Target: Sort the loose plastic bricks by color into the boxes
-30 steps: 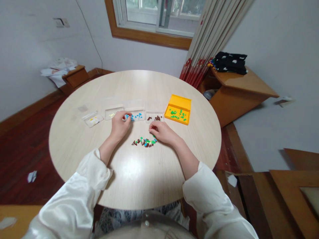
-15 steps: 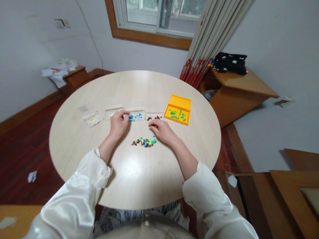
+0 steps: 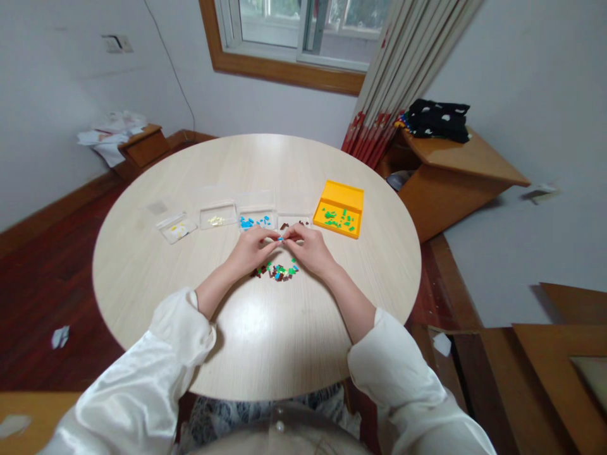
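Note:
My left hand [image 3: 251, 250] and my right hand [image 3: 309, 250] meet at the fingertips above the middle of the table. Both are closed in a pinch on a small blue building brick [image 3: 280, 239]; whether it is one brick or two I cannot tell. Just below them lies a loose pile of tiny brown, green, blue and pale bricks [image 3: 279, 273], partly covered by my left hand. Behind my fingers stands a clear box of blue bricks [image 3: 256, 228]. Beside it, a clear box with brown bricks [image 3: 294, 216] is partly hidden by my right hand.
A yellow lidded case [image 3: 337, 233] with green bricks stands open at the right. Leftward are a clear box with pale yellow bricks [image 3: 202, 223] and a small clear box [image 3: 162, 228] with yellow and white pieces. All rest on the round table [image 3: 265, 341].
My left hand has moved right and nearer to me, from the box of blue bricks to my right fingertips. The pale yellow bricks are now uncovered. My right hand has barely moved.

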`<action>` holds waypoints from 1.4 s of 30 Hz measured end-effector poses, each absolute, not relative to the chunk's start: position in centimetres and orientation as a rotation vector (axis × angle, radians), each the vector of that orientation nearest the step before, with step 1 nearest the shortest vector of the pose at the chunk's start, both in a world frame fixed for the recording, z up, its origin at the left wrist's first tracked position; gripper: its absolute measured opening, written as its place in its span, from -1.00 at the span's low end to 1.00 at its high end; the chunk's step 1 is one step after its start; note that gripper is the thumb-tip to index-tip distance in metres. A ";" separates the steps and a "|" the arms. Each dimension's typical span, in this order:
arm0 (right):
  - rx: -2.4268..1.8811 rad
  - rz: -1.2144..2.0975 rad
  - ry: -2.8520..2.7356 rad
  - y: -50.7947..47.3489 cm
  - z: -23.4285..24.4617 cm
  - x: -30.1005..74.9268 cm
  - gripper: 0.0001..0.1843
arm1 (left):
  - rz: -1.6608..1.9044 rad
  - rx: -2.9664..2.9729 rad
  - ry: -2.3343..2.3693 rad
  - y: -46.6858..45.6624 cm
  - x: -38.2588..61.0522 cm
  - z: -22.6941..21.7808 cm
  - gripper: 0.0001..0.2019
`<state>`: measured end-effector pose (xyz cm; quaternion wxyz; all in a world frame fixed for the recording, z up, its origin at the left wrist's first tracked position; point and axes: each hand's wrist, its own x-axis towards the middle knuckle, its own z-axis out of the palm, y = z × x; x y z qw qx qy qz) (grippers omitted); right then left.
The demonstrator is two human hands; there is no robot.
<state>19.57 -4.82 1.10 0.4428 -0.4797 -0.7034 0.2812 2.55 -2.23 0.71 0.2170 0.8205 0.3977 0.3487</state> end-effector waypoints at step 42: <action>-1.365 0.821 -1.923 -5.2 1.7 21.9 -0.89 | 1.171 2.123 1.675 0.8 -0.6 -0.2 -0.83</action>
